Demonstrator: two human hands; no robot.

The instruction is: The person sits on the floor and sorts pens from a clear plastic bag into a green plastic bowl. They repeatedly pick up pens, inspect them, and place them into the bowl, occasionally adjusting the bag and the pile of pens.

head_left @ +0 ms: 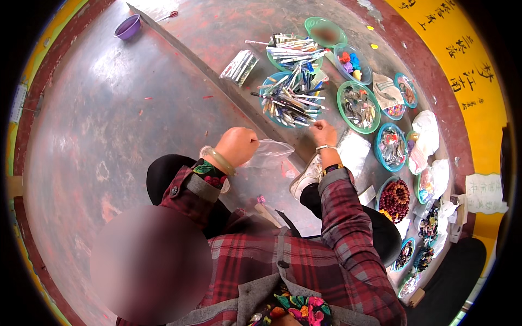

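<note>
A view from above looks down on a person in a red and grey plaid shirt seated at a worn, reddish-grey metal surface [125, 108]. Near the centre of the frame, the left hands [237, 144], closed in a fist, grip one edge of a clear, flimsy plastic bag [269, 151], which stretches to the right just above the surface. A pale green bangle [220, 161] circles that wrist. Just right of centre, the right hands [323, 132] pinch with narrow fingers at the near rim of a blue round plastic basket piled with thin pens and sticks [290, 99]; whether the fingers hold one of them cannot be told. A light wristwatch [325, 147] sits on that wrist. Above this basket, toward the upper middle, lies a green round basket of similar white sticks [292, 50], with a silvery packet [240, 66] to its left. Down the right side of the frame runs a curve of small round baskets: one green with dark metal trinkets [358, 106], one blue with mixed small pieces [391, 145], and lower, one heaped with brown wooden beads [395, 198]. A small purple bowl [128, 26] stands alone at the upper left.
</note>
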